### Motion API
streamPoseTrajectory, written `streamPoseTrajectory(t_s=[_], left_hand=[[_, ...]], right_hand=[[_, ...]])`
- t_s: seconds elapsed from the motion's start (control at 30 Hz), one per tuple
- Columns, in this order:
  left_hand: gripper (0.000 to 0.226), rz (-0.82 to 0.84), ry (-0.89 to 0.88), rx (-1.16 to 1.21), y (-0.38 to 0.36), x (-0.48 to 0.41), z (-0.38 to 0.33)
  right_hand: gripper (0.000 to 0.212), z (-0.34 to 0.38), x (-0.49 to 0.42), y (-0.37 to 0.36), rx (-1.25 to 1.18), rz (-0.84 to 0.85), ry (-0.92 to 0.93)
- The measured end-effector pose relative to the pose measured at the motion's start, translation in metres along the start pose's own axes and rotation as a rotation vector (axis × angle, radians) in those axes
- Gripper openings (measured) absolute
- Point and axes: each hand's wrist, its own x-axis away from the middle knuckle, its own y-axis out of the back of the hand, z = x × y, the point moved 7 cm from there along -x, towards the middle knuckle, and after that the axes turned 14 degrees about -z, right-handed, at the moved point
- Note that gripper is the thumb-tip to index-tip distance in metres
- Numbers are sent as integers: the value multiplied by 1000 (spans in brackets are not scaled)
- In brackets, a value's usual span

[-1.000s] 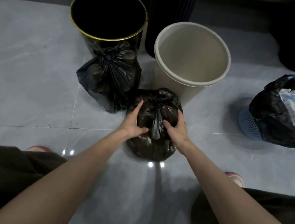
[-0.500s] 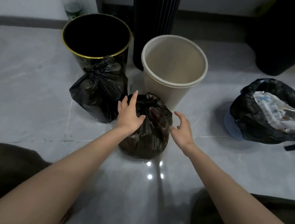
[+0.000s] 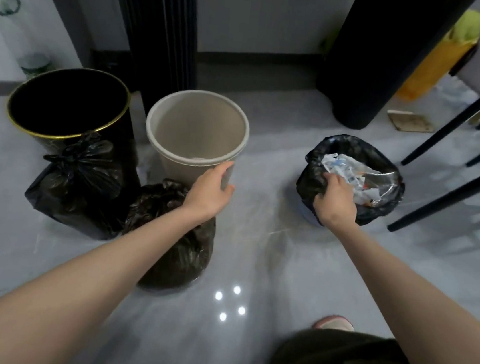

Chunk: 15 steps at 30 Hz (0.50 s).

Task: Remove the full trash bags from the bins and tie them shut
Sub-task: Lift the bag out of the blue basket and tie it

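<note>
Since 0.5 s ago both hands have left the brown bag [image 3: 178,257]: R hand [image 3: 334,200] has gone out to 2 o'clock and grips the crinkled near rim of the untied bag [image 3: 311,179], fingers curled into the black film; L hand [image 3: 209,191] hangs at the brown bag's 12 o'clock beside the smooth round beige bin [image 3: 196,135], fingers loosely curled, nothing seen in it, contact w/ bin wall unclear. Untied bag, heaped w/ crumpled paper & clear plastic, sits in a blue bin [image 3: 308,216], mostly hidden. Glossy black gold-rimmed bin [image 3: 68,105] at 10 o'clock, knotted black bag [image 3: 73,189] against it; L forearm [image 3: 123,246] covers part of the brown bag
</note>
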Motion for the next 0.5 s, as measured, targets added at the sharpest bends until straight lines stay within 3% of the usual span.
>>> streamPoseTrajectory(t_s=[0.3,0.5], left_hand=[[52,186,-40,22,-48,-6,-21],[50,240,-91,14,-45,7,-24]], right_hand=[[68,-48,-10,-53,187,216,-82],[49,-45,-1,-53,386,260,28]])
